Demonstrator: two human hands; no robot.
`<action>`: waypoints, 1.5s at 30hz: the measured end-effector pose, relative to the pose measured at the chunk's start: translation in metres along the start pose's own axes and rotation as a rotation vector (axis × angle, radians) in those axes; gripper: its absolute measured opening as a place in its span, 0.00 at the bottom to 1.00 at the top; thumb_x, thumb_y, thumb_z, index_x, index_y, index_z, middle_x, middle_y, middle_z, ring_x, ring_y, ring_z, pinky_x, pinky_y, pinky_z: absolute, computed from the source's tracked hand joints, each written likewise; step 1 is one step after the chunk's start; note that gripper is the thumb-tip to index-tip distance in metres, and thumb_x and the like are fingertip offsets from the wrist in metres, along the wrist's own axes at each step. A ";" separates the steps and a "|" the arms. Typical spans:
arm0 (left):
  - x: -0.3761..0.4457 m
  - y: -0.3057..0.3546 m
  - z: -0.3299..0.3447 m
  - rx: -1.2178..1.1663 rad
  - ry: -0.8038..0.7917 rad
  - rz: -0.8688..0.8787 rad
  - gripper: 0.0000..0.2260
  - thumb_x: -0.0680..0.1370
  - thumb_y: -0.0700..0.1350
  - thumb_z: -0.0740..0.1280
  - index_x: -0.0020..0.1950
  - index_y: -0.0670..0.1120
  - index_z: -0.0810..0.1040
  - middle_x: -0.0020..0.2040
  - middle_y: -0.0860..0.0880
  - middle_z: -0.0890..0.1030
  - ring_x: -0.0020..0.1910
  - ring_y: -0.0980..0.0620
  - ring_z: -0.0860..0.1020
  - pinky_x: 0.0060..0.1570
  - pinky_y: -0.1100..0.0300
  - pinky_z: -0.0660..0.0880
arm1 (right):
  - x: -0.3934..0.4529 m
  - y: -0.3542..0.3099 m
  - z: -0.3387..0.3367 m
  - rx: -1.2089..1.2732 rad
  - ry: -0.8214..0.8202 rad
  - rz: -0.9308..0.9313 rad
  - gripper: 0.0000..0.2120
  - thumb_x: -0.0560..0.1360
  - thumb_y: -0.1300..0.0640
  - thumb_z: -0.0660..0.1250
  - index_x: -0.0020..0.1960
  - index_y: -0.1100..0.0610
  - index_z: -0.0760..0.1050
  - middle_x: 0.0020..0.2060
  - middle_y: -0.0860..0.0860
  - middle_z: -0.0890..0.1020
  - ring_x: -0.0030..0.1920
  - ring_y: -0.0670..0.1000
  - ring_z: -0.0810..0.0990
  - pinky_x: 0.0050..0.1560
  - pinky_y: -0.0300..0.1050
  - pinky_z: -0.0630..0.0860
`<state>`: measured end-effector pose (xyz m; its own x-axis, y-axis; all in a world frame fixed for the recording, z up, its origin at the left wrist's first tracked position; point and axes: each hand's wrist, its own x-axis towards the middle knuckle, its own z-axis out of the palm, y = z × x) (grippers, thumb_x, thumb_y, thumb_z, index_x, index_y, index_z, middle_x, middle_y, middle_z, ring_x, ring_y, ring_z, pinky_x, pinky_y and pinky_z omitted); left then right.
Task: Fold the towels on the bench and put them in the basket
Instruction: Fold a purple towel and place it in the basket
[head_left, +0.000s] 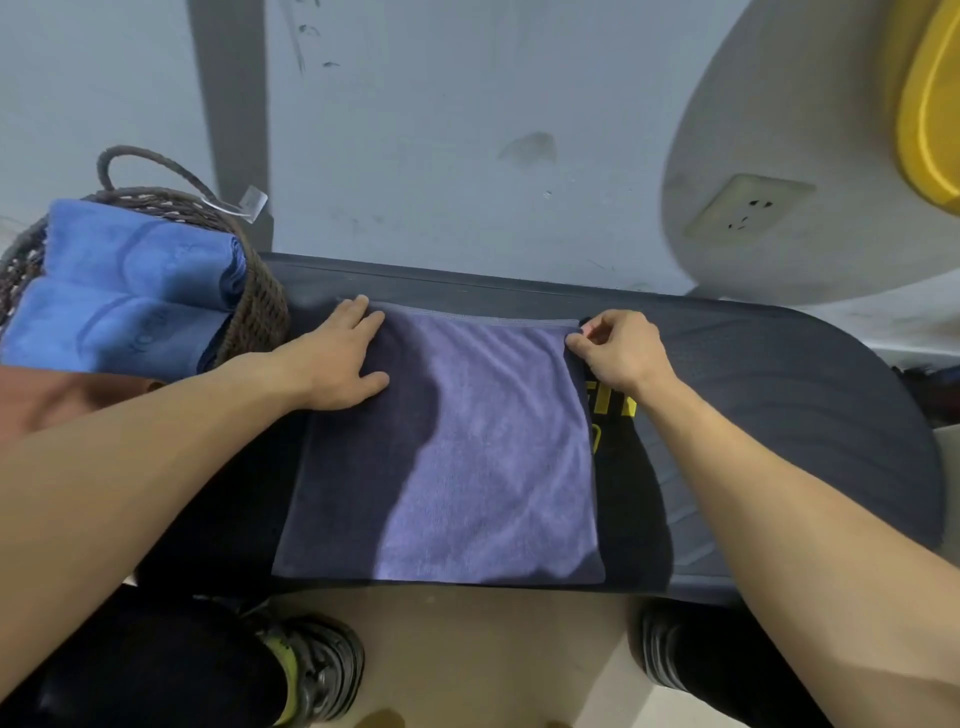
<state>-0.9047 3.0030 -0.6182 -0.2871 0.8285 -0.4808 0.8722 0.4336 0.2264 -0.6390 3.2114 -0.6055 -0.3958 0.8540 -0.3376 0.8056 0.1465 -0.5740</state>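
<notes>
Forearms reach over the bench (779, 374): left hand (337, 358) flat on purple towel (467, 441), right hand (618, 348) pinching its corner.

The dark padded tabletop (779, 395) carries a purple towel (467, 441) spread flat at its middle, partly covering yellow lettering (615, 402), and a woven basket (260, 312) at its left end.

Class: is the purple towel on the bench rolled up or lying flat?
Flat. The purple towel lies smooth on the bench, no roll visible. How many layers cannot be told.
</notes>
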 end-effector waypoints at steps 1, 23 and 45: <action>-0.001 0.002 0.003 0.035 -0.007 -0.009 0.39 0.80 0.56 0.63 0.80 0.41 0.45 0.80 0.40 0.42 0.80 0.43 0.42 0.77 0.51 0.48 | 0.000 0.001 0.000 0.005 0.003 -0.011 0.08 0.76 0.50 0.71 0.45 0.53 0.77 0.38 0.47 0.80 0.39 0.45 0.78 0.33 0.36 0.69; -0.053 0.098 0.021 0.391 0.113 0.110 0.31 0.80 0.56 0.60 0.75 0.38 0.59 0.75 0.34 0.58 0.74 0.32 0.58 0.67 0.39 0.64 | -0.119 0.039 -0.016 -0.143 -0.486 0.399 0.21 0.69 0.42 0.76 0.48 0.60 0.81 0.39 0.56 0.85 0.36 0.52 0.81 0.37 0.44 0.80; -0.136 0.081 0.085 0.319 -0.131 0.051 0.38 0.80 0.64 0.55 0.80 0.52 0.35 0.79 0.43 0.34 0.78 0.37 0.38 0.76 0.41 0.50 | -0.202 0.086 0.012 0.384 -0.135 0.149 0.10 0.72 0.54 0.75 0.39 0.58 0.77 0.32 0.55 0.85 0.29 0.49 0.83 0.30 0.40 0.77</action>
<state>-0.7612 2.8953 -0.6065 -0.2048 0.7849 -0.5848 0.9699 0.2431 -0.0134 -0.4951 3.0458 -0.5959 -0.3626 0.7749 -0.5177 0.6456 -0.1917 -0.7392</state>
